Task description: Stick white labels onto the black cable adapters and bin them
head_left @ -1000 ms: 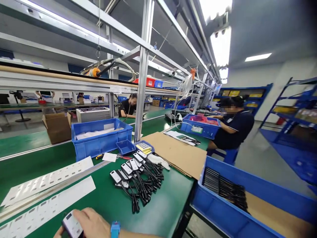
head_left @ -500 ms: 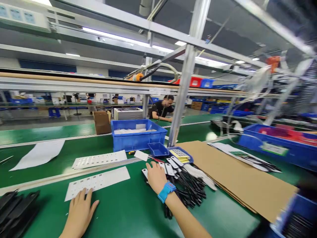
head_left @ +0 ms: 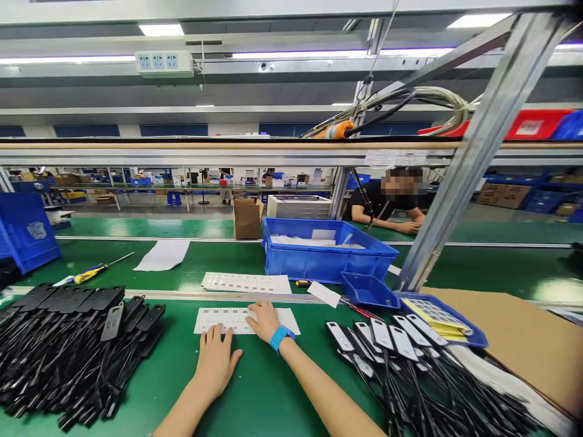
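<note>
A white sheet with rows of small grey squares (head_left: pixel 285 318), apparently labels, lies on the green bench in front of me. My left hand (head_left: pixel 215 359) rests at its lower left edge, fingers stretched out and apart. On the middle of the same sheet is my right hand (head_left: pixel 264 323), wearing a blue wristband (head_left: pixel 281 338); its fingers are slightly bent and spread, and no held object shows. Black cables with white-faced flat heads (head_left: pixel 380 334) lie in a pile to the right. At left is a larger heap of black cables with flat black heads (head_left: pixel 82 300).
A second label sheet (head_left: pixel 246 283) lies behind a metal strip. Beyond it stands a blue bin (head_left: pixel 328 255), with a small blue tray (head_left: pixel 370 290) beside it. A metal post (head_left: pixel 469 152) rises at right near cardboard (head_left: pixel 514 328). Across the bench sits a person (head_left: pixel 387 206).
My view has swung left, bringing the black cable heap into sight. My right hand has left the white-headed cables and come onto the label sheet beside my left hand.
</note>
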Demonstrator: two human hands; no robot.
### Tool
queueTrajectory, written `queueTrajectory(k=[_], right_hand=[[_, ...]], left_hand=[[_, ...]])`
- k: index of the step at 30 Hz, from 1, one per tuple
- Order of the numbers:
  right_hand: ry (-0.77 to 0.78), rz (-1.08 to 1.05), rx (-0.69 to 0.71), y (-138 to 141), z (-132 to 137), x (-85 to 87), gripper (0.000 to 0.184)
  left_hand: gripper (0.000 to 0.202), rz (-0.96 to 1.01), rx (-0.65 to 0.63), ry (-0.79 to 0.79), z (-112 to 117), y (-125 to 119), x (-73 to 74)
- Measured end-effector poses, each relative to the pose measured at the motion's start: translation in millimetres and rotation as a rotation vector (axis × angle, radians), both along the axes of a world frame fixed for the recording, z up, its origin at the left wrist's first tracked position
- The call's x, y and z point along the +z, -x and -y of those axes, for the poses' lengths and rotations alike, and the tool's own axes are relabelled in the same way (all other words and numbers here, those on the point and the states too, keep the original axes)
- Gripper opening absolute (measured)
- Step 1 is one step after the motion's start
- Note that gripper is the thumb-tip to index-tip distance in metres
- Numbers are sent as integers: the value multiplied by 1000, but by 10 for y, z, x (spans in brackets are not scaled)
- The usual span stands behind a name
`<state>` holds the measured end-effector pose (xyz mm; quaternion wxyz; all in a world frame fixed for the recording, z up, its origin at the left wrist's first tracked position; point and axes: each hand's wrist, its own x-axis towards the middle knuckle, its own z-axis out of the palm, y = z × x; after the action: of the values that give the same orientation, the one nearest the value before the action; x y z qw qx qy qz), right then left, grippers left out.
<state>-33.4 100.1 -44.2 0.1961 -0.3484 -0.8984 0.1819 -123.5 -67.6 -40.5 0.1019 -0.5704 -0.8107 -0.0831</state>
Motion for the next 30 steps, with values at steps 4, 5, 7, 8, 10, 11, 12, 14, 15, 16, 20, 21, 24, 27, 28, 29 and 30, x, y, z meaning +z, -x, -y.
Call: queueTrajectory(k=[4, 5, 7, 8, 10, 11, 12, 14, 15, 16, 20, 21, 24, 27, 28, 29, 30], right_hand=[[4, -114, 13, -30, 32, -32, 12], [2, -150, 24, -65, 53, -14, 9], [-4, -219, 64, -168, 117, 51, 8], [-7, -263, 90, -238, 161, 95, 9], [0, -397, 130, -416, 269, 189, 12], [18, -498, 142, -523, 329, 233, 14], [44, -589, 145, -638, 390, 270, 16], [106, -692, 148, -875, 510, 312, 18], [134, -700, 146, -986, 565, 313, 18], [156, -696, 142, -1085, 615, 301, 18], [200, -686, 103, -1303, 743, 176, 19], [208, -688, 99, -1313, 759, 149, 20], [239, -702, 105, -1288, 791, 137, 21], [294, -742, 103, -1254, 816, 215, 22], [323, -764, 99, -1250, 823, 247, 22], [361, -786, 93, -1249, 829, 278, 23], [403, -808, 87, -1250, 832, 304, 24]], left_hand=[[44, 21, 6, -12, 21, -37, 26], [44, 25, 9, -14, 29, -49, 26], [45, 27, 18, -15, 42, -68, 27], [46, 26, 23, -14, 44, -67, 33], [45, 18, 44, -12, 43, -24, 77], [45, 9, 72, -14, 45, 25, 122], [43, -5, 119, -21, 55, 94, 185], [40, -47, 270, -56, 116, 283, 358], [37, -75, 369, -85, 172, 394, 458], [34, -102, 468, -118, 244, 507, 559], [35, -188, 803, -233, 631, 902, 842], [37, -198, 864, -249, 725, 974, 868], [39, -192, 986, -257, 929, 1118, 884], [37, -175, 972, -249, 969, 1137, 917], [40, -179, 940, -247, 942, 1111, 944], [43, -181, 888, -257, 897, 1067, 974], [46, -162, 810, -285, 835, 1003, 1002]])
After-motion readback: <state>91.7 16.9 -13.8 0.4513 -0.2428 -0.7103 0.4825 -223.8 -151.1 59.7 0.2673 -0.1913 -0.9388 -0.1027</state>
